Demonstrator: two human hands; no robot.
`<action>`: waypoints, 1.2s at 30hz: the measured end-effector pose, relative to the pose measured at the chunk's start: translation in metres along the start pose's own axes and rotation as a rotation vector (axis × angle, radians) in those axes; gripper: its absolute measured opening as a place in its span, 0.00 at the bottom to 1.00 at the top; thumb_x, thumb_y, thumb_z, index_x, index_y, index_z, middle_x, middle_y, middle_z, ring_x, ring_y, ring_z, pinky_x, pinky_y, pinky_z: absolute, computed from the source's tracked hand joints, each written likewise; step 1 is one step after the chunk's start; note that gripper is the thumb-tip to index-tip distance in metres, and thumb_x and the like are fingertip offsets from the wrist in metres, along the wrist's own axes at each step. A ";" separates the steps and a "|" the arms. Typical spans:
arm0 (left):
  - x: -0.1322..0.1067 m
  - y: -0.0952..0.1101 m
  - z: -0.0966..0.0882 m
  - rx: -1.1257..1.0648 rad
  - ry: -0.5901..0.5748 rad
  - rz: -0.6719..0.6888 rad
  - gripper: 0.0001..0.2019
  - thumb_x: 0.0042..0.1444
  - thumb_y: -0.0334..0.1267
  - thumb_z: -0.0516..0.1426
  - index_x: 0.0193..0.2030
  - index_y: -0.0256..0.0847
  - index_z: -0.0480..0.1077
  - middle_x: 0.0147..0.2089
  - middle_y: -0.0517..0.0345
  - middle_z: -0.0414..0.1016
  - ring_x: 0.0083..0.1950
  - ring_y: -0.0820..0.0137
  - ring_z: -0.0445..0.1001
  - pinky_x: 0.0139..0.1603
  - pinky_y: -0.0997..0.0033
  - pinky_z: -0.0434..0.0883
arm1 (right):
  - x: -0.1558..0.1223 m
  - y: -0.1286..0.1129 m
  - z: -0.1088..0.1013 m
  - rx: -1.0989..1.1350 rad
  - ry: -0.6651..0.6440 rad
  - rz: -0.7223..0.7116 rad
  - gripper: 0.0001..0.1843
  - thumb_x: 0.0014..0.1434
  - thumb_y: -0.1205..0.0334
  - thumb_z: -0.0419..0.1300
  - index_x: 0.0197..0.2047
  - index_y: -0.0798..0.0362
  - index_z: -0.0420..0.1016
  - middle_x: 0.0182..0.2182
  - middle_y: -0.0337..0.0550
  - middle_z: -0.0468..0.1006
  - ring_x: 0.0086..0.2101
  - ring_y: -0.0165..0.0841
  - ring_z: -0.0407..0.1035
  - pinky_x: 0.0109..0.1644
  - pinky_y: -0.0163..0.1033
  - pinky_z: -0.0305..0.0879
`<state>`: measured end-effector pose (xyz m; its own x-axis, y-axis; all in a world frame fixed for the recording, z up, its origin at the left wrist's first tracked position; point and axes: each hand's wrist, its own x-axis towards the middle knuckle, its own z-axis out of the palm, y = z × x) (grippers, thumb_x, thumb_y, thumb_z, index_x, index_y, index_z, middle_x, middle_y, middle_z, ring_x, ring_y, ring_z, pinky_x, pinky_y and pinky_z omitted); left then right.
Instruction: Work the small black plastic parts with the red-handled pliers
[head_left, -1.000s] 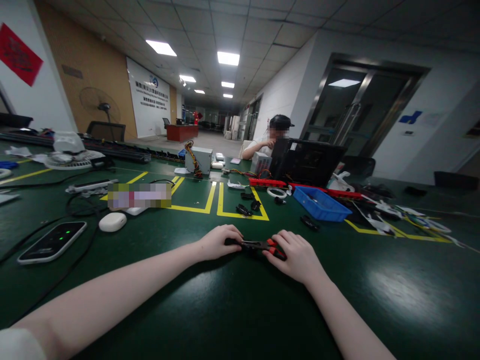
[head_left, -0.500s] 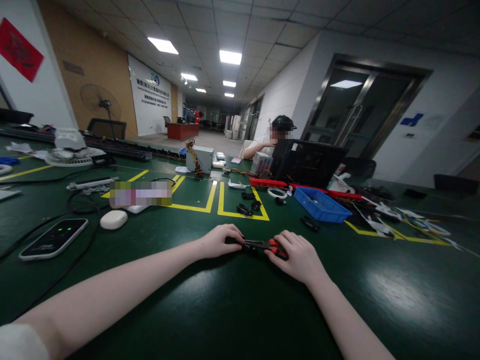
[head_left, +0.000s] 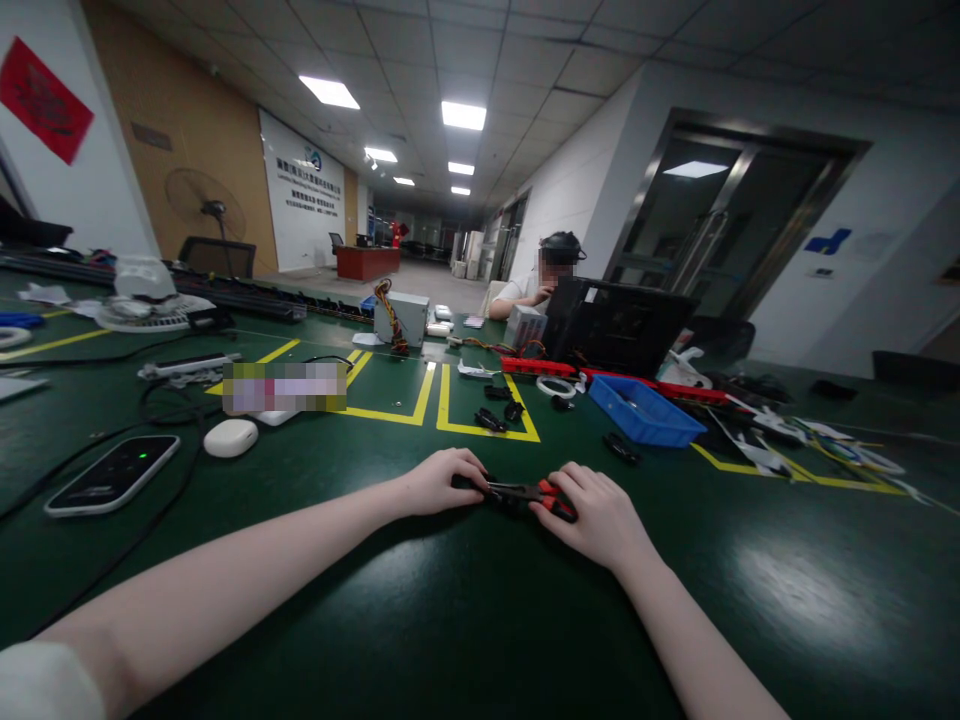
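My left hand rests on the green table with its fingers curled over a small dark part at the nose of a pair of pliers. My right hand is closed round the red and black handles of those pliers. The tool lies low over the table between the two hands. What the left fingers pinch is hidden under them.
A blue tray and small black parts lie beyond the hands, inside yellow floor-tape marks. A phone, a white mouse-like case and black cables sit at the left. A person sits behind a black computer case at the far side.
The hands and pliers have stayed in the same place; only the view has shifted slightly.
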<state>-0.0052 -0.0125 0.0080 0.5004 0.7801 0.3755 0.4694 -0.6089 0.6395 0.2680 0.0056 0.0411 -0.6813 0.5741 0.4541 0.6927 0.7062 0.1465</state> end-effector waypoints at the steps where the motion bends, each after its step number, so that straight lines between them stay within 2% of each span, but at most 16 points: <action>1: 0.000 0.000 0.000 -0.001 0.002 -0.003 0.08 0.56 0.34 0.62 0.43 0.41 0.79 0.49 0.52 0.74 0.50 0.66 0.73 0.55 0.65 0.69 | 0.000 0.000 0.000 -0.002 0.009 -0.004 0.17 0.59 0.47 0.57 0.39 0.53 0.74 0.35 0.47 0.75 0.34 0.36 0.69 0.37 0.39 0.62; 14: 0.001 -0.001 0.000 0.001 0.000 -0.005 0.08 0.56 0.35 0.63 0.42 0.40 0.79 0.49 0.51 0.75 0.50 0.65 0.74 0.54 0.66 0.69 | 0.000 0.001 -0.001 0.030 -0.051 0.005 0.17 0.59 0.48 0.58 0.39 0.54 0.73 0.37 0.47 0.75 0.35 0.36 0.69 0.38 0.41 0.63; 27: 0.000 0.000 0.000 -0.005 0.001 -0.013 0.08 0.56 0.35 0.63 0.43 0.42 0.79 0.49 0.53 0.74 0.50 0.66 0.73 0.55 0.66 0.69 | -0.002 0.007 -0.004 0.045 -0.042 -0.007 0.17 0.59 0.48 0.58 0.40 0.53 0.73 0.37 0.46 0.75 0.35 0.35 0.70 0.37 0.40 0.64; 36: 0.001 0.000 0.000 0.021 0.008 0.005 0.09 0.56 0.35 0.63 0.44 0.42 0.79 0.48 0.52 0.75 0.49 0.66 0.73 0.53 0.66 0.68 | -0.001 0.001 -0.001 0.001 -0.042 -0.059 0.17 0.59 0.47 0.57 0.39 0.53 0.74 0.36 0.47 0.75 0.35 0.35 0.70 0.38 0.40 0.63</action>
<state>-0.0042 -0.0117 0.0082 0.4970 0.7780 0.3844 0.4818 -0.6158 0.6234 0.2697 0.0055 0.0420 -0.7301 0.5485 0.4075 0.6511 0.7395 0.1710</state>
